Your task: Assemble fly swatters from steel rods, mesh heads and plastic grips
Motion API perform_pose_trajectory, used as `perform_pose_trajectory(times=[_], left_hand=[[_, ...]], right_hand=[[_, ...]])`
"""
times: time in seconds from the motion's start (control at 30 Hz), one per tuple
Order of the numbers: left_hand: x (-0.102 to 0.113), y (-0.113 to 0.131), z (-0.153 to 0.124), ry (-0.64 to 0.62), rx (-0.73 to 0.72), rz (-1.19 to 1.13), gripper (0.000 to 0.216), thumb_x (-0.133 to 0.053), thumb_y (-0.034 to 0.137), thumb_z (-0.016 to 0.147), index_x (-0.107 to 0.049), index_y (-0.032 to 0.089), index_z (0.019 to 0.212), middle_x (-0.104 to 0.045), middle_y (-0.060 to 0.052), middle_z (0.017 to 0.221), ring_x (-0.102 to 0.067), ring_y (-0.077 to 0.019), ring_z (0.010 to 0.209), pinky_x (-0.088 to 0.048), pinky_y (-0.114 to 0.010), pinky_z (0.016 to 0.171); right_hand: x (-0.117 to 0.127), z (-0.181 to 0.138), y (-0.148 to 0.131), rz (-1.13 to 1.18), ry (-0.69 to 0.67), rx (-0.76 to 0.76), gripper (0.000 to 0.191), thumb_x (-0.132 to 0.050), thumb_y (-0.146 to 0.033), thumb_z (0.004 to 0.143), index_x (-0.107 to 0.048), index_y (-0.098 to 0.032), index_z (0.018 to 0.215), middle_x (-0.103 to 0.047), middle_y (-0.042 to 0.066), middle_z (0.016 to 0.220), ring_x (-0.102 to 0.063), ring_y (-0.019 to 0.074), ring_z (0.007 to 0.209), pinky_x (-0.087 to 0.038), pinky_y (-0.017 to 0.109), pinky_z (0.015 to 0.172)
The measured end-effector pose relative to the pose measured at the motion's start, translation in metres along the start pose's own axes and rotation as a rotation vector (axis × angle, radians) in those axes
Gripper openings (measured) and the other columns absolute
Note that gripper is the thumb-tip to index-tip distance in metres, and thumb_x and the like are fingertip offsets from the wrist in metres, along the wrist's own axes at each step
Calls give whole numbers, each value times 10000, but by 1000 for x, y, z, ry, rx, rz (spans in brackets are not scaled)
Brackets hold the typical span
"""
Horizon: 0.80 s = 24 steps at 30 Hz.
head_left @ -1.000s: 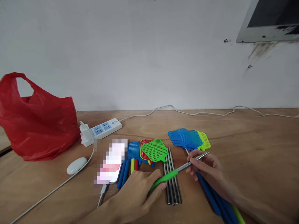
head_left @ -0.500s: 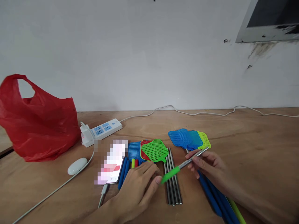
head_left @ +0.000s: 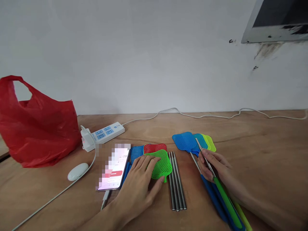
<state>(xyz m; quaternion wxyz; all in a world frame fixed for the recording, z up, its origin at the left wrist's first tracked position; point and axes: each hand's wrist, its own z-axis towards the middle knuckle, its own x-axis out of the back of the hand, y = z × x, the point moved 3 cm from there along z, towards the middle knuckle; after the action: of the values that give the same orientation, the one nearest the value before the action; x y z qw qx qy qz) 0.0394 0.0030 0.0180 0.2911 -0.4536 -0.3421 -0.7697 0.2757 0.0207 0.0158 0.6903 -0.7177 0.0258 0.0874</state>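
My left hand (head_left: 141, 184) lies on the green swatter head (head_left: 160, 165), fingers curled over its left edge and thumb against its lower edge. Under and behind it lie a red swatter head (head_left: 154, 148) and a blue one (head_left: 136, 153). My right hand (head_left: 214, 168) pinches a steel rod with a green grip (head_left: 222, 192), its tip pointing up over the pile of finished swatters (head_left: 190, 141). Several bare steel rods (head_left: 176, 183) lie between my hands.
A phone (head_left: 115, 166) with a cable lies left of my left hand. Further left are a white oval device (head_left: 77, 171), a power strip (head_left: 102, 134) and a red plastic bag (head_left: 36, 128). A white cord (head_left: 192, 115) runs along the wall.
My left hand let go of the green grip and moved onto the green swatter head. My right hand swung the rod round so that the grip points toward me.
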Motion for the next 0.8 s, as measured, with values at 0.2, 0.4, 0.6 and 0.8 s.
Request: perform_pose_trajectory(times=[0.2, 0.4, 0.6, 0.8], left_hand=[[-10, -9, -3, -96, 28, 123, 692, -550, 504, 936, -346, 159, 1500, -401, -178, 1543, -355, -399, 1417, -360, -649, 1094], [-13, -16, -5, -113, 63, 162, 723, -492, 591, 945, -358, 161, 1510, -362, -196, 1563, -313, -411, 1439, -341, -666, 1097], [-13, -18, -3, -96, 72, 131, 689, -504, 616, 933, -447, 162, 1448, -433, -193, 1513, -371, -421, 1400, -355, -670, 1083], [-11, -17, -2, -49, 76, 100, 642, -582, 576, 907, -464, 191, 1407, -548, -166, 1334, -489, -405, 1262, -415, -651, 1018]], right_hand=[[0, 3, 8, 46, -51, -72, 457, -668, -617, 809, -565, -186, 697, -406, -87, 410, -319, 53, 349, -263, 191, 378], [0, 2, 14, 103, -100, -142, 414, -645, -563, 858, -591, -173, 731, -393, -93, 403, -259, 38, 333, -215, 179, 350], [2, 3, 19, 128, -124, -148, 403, -655, -550, 856, -604, -167, 744, -411, -89, 413, -269, 35, 333, -224, 167, 340], [1, 5, 20, 108, -138, -135, 430, -644, -575, 854, -604, -164, 737, -424, -86, 419, -282, 32, 327, -236, 161, 328]])
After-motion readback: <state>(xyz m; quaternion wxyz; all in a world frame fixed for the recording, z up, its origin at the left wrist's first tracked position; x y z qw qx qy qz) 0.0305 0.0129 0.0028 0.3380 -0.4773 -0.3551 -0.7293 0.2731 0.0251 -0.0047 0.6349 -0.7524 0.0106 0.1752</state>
